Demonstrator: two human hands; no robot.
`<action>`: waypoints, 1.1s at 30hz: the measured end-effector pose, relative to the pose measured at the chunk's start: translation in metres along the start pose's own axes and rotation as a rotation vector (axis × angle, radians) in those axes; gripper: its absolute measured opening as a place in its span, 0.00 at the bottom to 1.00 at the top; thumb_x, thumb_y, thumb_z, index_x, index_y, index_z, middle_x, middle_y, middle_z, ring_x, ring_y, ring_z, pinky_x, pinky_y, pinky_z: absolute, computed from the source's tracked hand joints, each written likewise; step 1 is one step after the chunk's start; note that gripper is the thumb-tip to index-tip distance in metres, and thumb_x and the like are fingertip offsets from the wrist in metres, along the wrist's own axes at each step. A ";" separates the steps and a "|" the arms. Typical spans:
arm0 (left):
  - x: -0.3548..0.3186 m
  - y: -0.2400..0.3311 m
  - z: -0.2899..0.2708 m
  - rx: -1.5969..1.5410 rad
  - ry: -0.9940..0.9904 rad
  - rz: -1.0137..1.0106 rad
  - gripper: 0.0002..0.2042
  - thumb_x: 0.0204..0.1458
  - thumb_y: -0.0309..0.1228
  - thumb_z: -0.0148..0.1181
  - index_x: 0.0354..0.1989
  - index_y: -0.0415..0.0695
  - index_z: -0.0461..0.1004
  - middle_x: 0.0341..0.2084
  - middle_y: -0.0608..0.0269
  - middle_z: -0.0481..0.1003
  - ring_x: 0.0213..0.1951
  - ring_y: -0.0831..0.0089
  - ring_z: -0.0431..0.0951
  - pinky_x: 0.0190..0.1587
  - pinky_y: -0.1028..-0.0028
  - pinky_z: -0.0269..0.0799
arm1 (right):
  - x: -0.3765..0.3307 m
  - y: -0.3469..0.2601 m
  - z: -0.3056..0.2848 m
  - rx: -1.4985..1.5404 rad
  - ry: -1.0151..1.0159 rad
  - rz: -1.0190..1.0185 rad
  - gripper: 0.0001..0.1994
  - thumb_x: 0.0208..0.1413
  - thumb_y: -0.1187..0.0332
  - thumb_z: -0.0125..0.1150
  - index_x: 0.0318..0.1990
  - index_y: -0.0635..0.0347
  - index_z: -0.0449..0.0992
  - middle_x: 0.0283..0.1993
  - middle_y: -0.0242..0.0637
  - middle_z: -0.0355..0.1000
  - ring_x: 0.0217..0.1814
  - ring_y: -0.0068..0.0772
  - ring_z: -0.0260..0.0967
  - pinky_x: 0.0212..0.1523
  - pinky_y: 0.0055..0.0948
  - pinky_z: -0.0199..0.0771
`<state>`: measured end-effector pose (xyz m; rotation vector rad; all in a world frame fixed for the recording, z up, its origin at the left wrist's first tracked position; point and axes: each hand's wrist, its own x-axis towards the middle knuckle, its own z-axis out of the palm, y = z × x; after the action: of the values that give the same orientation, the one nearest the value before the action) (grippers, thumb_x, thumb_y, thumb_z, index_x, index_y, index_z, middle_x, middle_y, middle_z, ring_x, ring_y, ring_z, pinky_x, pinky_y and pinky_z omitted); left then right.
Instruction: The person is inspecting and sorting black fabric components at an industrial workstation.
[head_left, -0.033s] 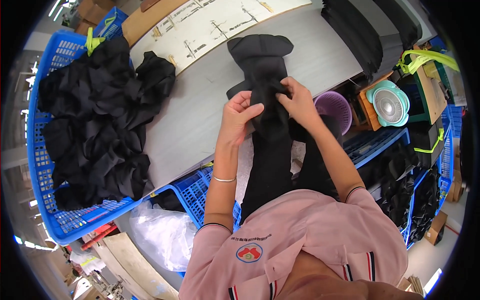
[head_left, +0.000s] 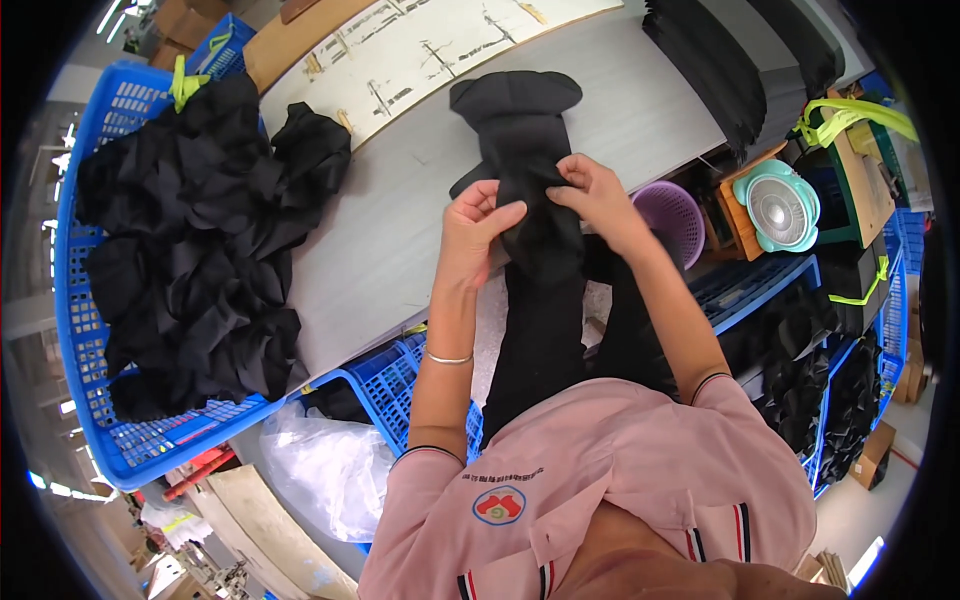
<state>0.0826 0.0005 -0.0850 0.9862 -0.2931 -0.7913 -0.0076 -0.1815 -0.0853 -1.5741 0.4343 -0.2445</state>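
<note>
Both hands hold a black fabric piece (head_left: 532, 140) at the near edge of the grey table (head_left: 390, 215). Its wide, lobed far end lies flat on the tabletop, while the near part hangs over the edge toward my lap. My left hand (head_left: 478, 225) pinches its left side between thumb and fingers. On the right side, the thumb and bent fingers of my right hand (head_left: 592, 195) grip the cloth. A flap of the fabric sticks out to the left above my left hand. The fingertips are partly hidden by folds.
At the left, a blue basket (head_left: 95, 400) is heaped with black cloth pieces (head_left: 200, 220). Stacked black sheets (head_left: 705, 70) lie at the far right of the table. Below its right edge are a purple basket (head_left: 668, 215) and a teal fan (head_left: 780, 208). A marked white board (head_left: 430, 50) lies at the back.
The fabric's far end has shifted slightly left. My right hand has moved a little to the left along with the cloth, and my left hand has barely moved.
</note>
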 end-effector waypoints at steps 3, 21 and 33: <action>0.004 -0.001 -0.002 0.222 0.263 -0.042 0.10 0.53 0.20 0.65 0.44 0.39 0.76 0.33 0.69 0.78 0.34 0.84 0.76 0.39 0.83 0.71 | 0.001 -0.015 -0.027 0.465 -0.295 0.251 0.15 0.59 0.62 0.62 0.48 0.62 0.75 0.31 0.23 0.68 0.30 0.18 0.60 0.30 0.20 0.59; 0.005 -0.026 -0.005 0.313 0.121 0.188 0.07 0.60 0.19 0.54 0.45 0.40 0.71 0.35 0.69 0.74 0.38 0.85 0.71 0.42 0.82 0.68 | -0.001 -0.018 0.023 0.507 -0.300 0.289 0.09 0.54 0.66 0.66 0.40 0.56 0.77 0.31 0.22 0.73 0.30 0.15 0.67 0.30 0.22 0.64; -0.019 -0.007 0.020 0.333 0.594 0.439 0.17 0.56 0.17 0.55 0.53 0.38 0.63 0.50 0.60 0.68 0.28 0.85 0.70 0.29 0.85 0.65 | -0.024 -0.017 0.004 0.194 0.155 0.093 0.13 0.59 0.68 0.64 0.47 0.64 0.72 0.26 0.30 0.70 0.26 0.19 0.70 0.25 0.20 0.65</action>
<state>0.0554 -0.0006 -0.0777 1.3602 -0.1152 -0.0299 -0.0256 -0.1676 -0.0664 -1.3463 0.5859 -0.3285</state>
